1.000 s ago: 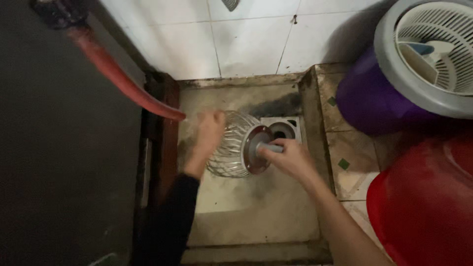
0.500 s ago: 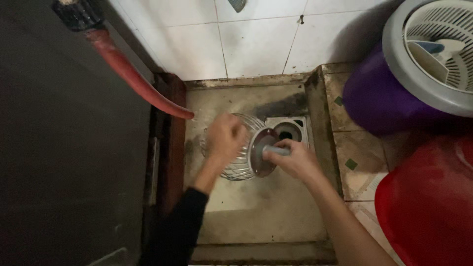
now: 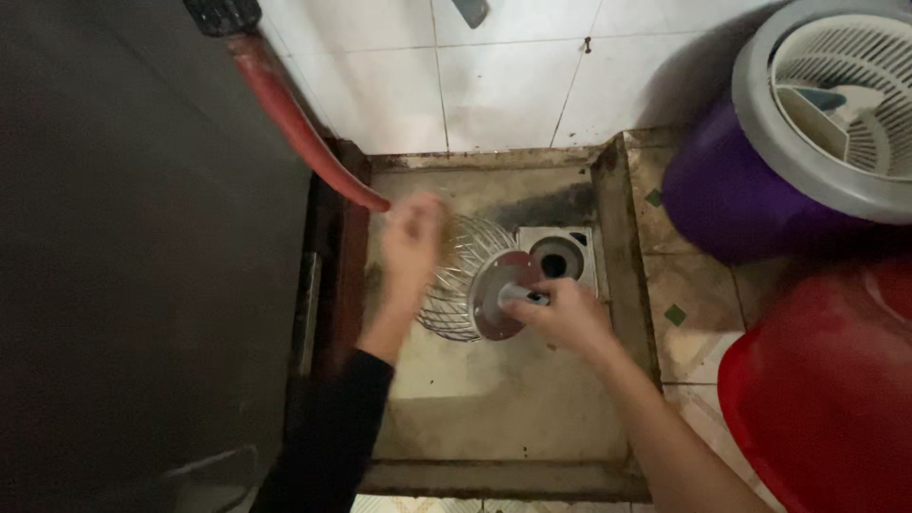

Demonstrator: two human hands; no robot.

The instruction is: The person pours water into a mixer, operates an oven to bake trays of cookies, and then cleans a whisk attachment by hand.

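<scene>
Basically, right hand (image 3: pixel 568 318) has its fingers wrapped round the stem of a round wire whisk attachment with a metal disc (image 3: pixel 475 280), lying on the stained floor basin (image 3: pixel 494 399) left of the square drain (image 3: pixel 559 256). Left hand (image 3: pixel 413 242) is blurred on the wires; can't tell its fingers. Red hose (image 3: pixel 304 133) far left.

bare basin floor (image 3: pixel 494 399) is lying open below the hands. a red hose (image 3: pixel 302 128) is crossing the upper left, a raised curb (image 3: pixel 629 237) is walling the right, and a purple bucket (image 3: pixel 731 190) and red tub (image 3: pixel 826 389) are crowding beyond it.
</scene>
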